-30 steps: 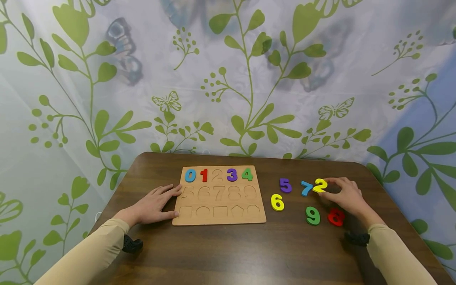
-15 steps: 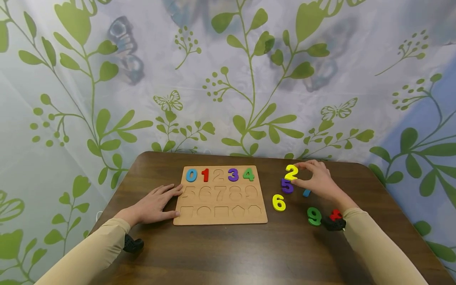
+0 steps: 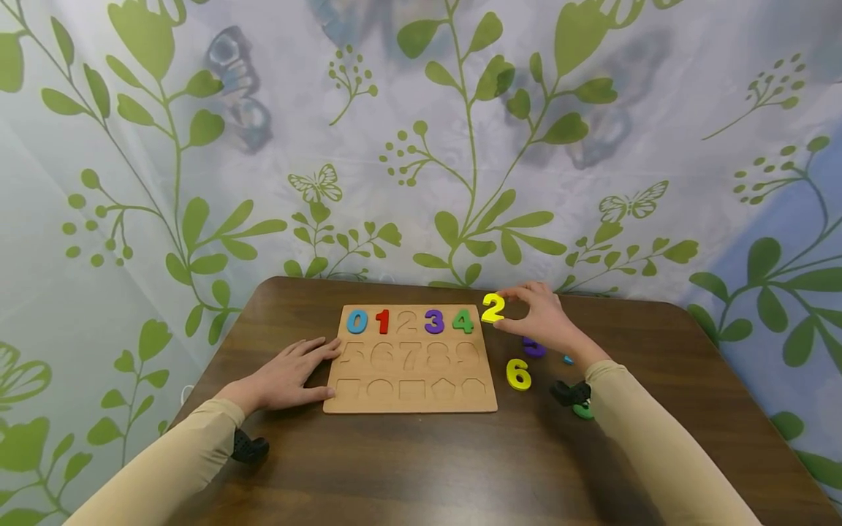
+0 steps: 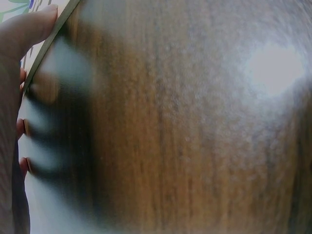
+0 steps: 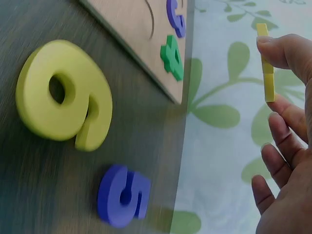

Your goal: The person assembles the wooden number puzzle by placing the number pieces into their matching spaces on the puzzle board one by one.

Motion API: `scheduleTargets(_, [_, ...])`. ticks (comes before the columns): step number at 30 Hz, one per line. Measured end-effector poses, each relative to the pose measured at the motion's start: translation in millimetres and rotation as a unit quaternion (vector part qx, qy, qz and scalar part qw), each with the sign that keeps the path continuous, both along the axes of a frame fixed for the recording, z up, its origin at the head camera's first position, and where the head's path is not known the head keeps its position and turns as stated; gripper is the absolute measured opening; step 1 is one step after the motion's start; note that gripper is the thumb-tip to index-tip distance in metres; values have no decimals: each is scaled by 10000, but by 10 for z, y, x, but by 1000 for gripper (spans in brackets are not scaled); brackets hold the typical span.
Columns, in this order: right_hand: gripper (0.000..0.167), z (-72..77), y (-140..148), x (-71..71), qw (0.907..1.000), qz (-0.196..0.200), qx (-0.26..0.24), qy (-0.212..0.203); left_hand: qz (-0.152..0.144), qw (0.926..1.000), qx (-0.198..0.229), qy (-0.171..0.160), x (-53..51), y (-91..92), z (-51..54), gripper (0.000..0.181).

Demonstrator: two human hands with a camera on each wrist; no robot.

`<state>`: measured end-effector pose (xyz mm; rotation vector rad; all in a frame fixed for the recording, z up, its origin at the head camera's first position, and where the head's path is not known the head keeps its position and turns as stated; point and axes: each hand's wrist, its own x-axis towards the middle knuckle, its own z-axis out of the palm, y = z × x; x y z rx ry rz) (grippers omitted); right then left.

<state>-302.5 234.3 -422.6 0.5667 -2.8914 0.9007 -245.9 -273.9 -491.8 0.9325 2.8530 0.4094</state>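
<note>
In the head view my right hand (image 3: 542, 321) pinches a yellow number 2 (image 3: 492, 314) between thumb and fingers, raised just beyond the top right corner of a wooden number puzzle board (image 3: 401, 406). The right wrist view shows this yellow 2 (image 5: 268, 83) edge-on at the thumb. My left hand (image 3: 283, 378) rests at the board's left edge, fingers extended, fingertips and thumb touching it. Along the top row sit a blue 0 (image 3: 351, 321), red 1 (image 3: 384, 322), purple 3 (image 3: 438, 326) and green 4 (image 3: 464, 324); the recess shaped like a 2 (image 3: 407, 322) is bare.
Right of the board lie a yellow 6 (image 3: 513, 371) and a purple 5 (image 5: 105, 197). A bit of a blue piece (image 3: 569, 359) and part of a green 9 (image 3: 582, 412) show past the right arm. A patterned curtain (image 3: 368, 219) hangs behind the brown table (image 3: 395, 467).
My right hand has carried the yellow 2 leftward from beside the blue 7, over the purple 5, to near the board. The right arm now hides the red 8. The left hand stays at the board.
</note>
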Motion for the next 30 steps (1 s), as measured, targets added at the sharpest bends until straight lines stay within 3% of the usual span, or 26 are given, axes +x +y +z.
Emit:
scheduleTargets(14, [58, -44, -496, -144, 9989, 372, 196, 192, 60, 10000, -59, -18, -9, -4, -4, 88])
scheduleTargets(30, [59, -224, -1005, -305, 9987, 384, 330, -80, 123, 9998, -101, -114, -17, 5, -3, 88])
